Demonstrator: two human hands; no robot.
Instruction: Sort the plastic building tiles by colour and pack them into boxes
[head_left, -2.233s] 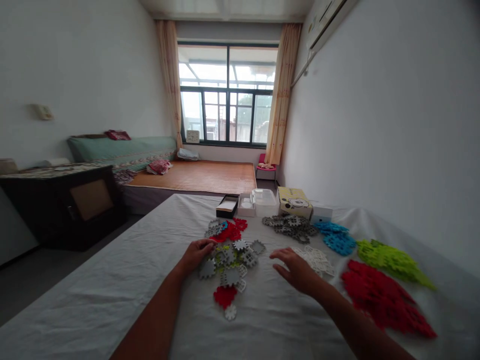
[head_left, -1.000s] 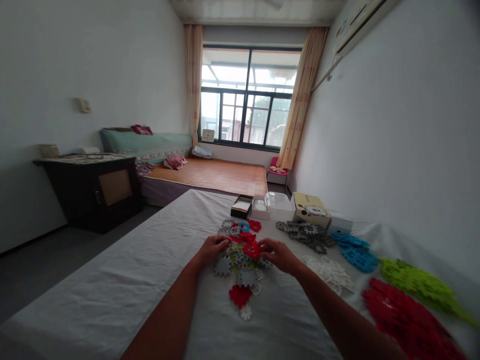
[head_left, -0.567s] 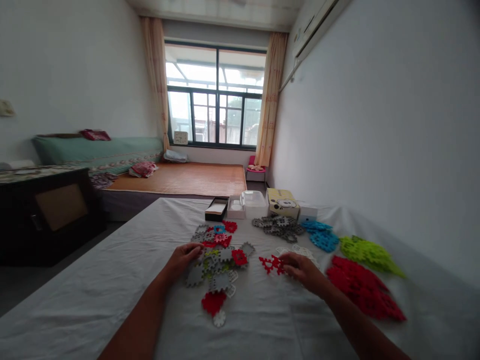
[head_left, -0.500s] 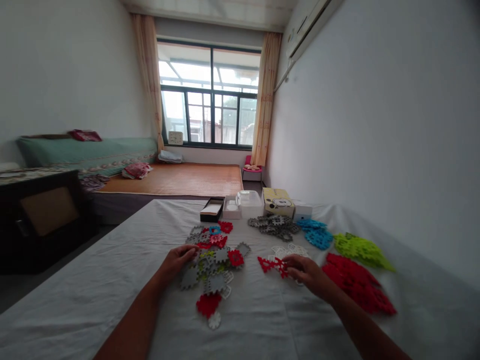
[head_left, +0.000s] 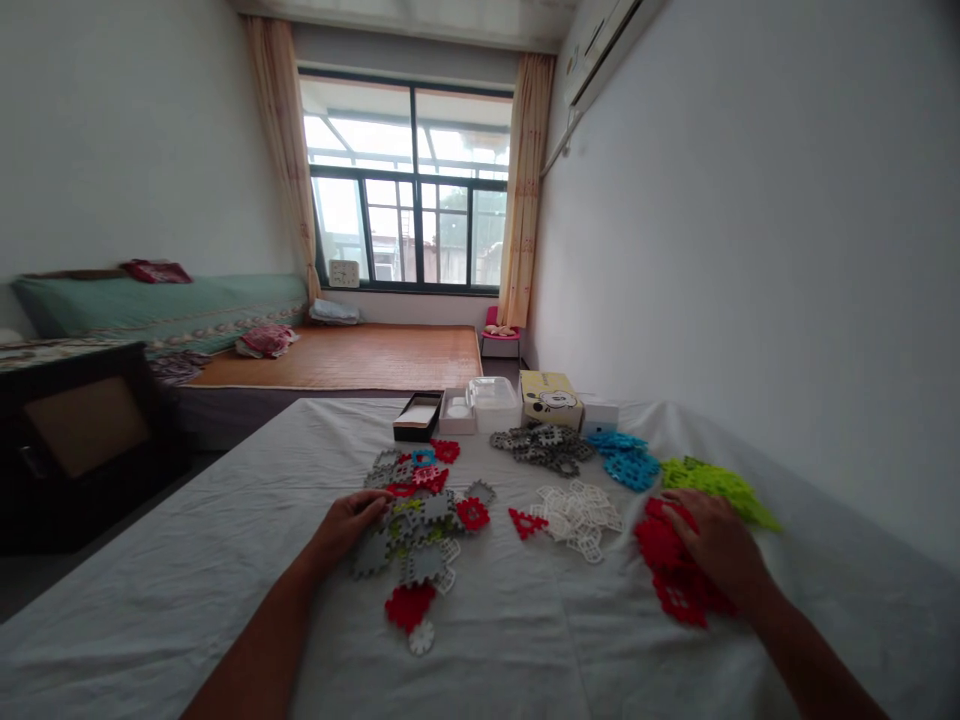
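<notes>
My left hand [head_left: 352, 525] rests at the left edge of a mixed pile of interlocking plastic pieces [head_left: 424, 562], grey, red, white and yellow-green. Its thumb and fingers are pressed together; what they hold, if anything, is hidden. On the right, my right hand [head_left: 712, 548] lies over a heap of red pieces [head_left: 679, 590], fingers stretched out across its top and hiding part of it. A single red triangular piece [head_left: 527, 523] sits at the left edge of the white pieces [head_left: 577, 515], away from both hands.
Behind the white pieces lie dark grey pieces [head_left: 544, 447], with blue pieces [head_left: 630, 462] and lime-green pieces [head_left: 724, 490] to the right. Along the back stand a black box [head_left: 417, 418], a clear plastic container [head_left: 493, 405] and a yellow box [head_left: 551, 400]. A wall borders the right side.
My right hand has moved right from the white pieces to the red heap. The red triangular piece is left behind on the table. My left hand stays at the mixed pile.
</notes>
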